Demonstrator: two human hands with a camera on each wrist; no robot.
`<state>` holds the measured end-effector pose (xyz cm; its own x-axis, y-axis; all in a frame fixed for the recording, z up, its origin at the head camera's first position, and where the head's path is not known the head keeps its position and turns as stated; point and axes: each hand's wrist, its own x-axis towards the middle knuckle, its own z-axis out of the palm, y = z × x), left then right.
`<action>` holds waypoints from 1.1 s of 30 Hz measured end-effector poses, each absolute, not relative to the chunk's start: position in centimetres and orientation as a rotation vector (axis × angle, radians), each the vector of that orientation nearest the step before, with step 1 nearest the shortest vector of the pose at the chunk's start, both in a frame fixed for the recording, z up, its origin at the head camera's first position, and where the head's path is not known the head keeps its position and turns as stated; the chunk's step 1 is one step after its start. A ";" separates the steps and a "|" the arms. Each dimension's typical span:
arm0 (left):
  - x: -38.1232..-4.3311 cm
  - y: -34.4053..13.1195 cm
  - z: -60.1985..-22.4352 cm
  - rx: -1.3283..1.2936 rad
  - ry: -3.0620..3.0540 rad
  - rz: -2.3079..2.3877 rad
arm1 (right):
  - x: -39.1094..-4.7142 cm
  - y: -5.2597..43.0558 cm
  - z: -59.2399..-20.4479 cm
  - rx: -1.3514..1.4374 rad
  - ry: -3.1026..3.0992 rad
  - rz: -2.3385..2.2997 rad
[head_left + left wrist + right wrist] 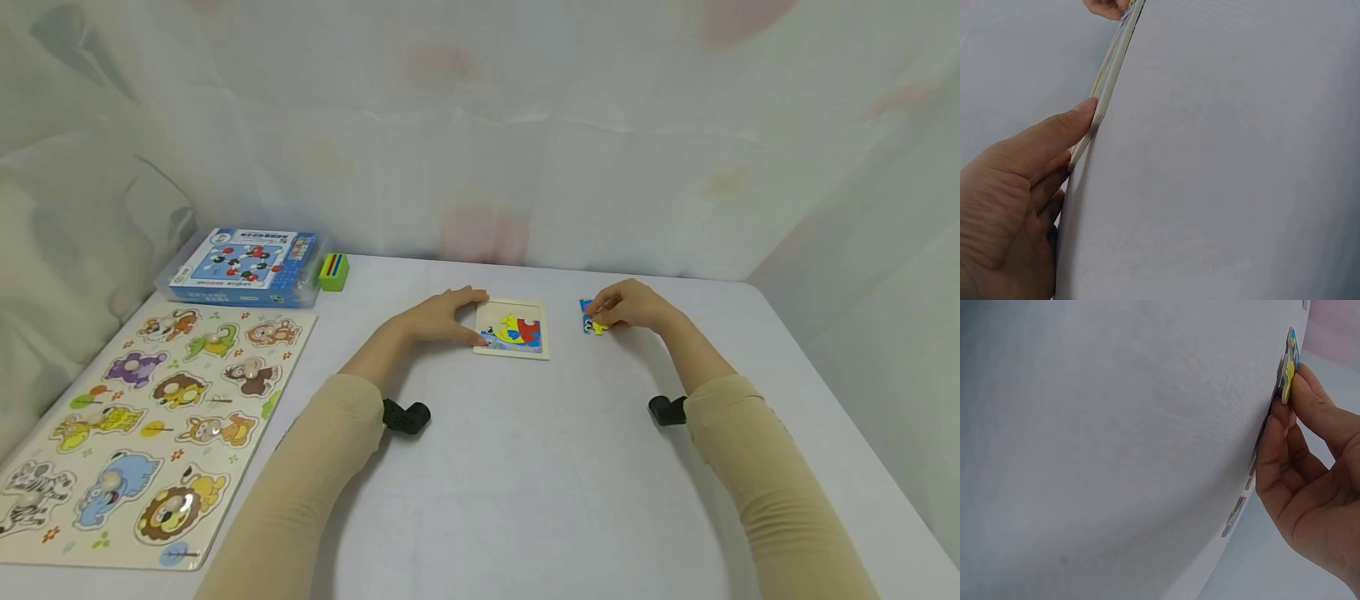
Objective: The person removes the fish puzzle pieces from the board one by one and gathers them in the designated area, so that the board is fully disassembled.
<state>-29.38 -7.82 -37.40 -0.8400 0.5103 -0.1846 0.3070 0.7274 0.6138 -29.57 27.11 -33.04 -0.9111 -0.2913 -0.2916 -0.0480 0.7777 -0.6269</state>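
Observation:
A small square wooden jigsaw tray (pixel 512 354) lies on the table, its lower part filled with red, yellow and blue pieces and its upper part bare wood. My left hand (pixel 442 318) grips the tray's left side, thumb at the near corner and fingers at the far one; the left wrist view shows the thumb (pixel 1082 115) on its edge. To the right of the tray, my right hand (pixel 632 304) pinches a yellow and blue puzzle piece (pixel 1289 369) between thumb and fingers. Other loose pieces (pixel 1234 515) lie by that hand, mostly hidden by it in the head view.
A large peg puzzle board (pixel 247 329) with animal pieces covers the table's left side. Behind it stand a blue and clear plastic box (pixel 225 293) and a small green block with coloured stripes (pixel 333 273). A pale cloth hangs behind the table (pixel 525 483).

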 end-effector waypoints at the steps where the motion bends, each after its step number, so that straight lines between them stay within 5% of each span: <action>1: -29.4 -7.8 -37.4 0.634 2.590 0.832 | -29.6 27.1 -33.0 -0.257 2.596 -0.900; 33: -29.4 -7.8 -37.3 0.626 2.591 0.838 | -29.7 27.1 -32.6 -0.239 2.658 -0.853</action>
<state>-29.37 -7.84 -37.35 -0.8428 0.5053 -0.1852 0.3013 0.7282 0.6156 -29.73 27.07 -32.58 -0.9286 -0.2587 -0.2661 -0.0554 0.8057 -0.5898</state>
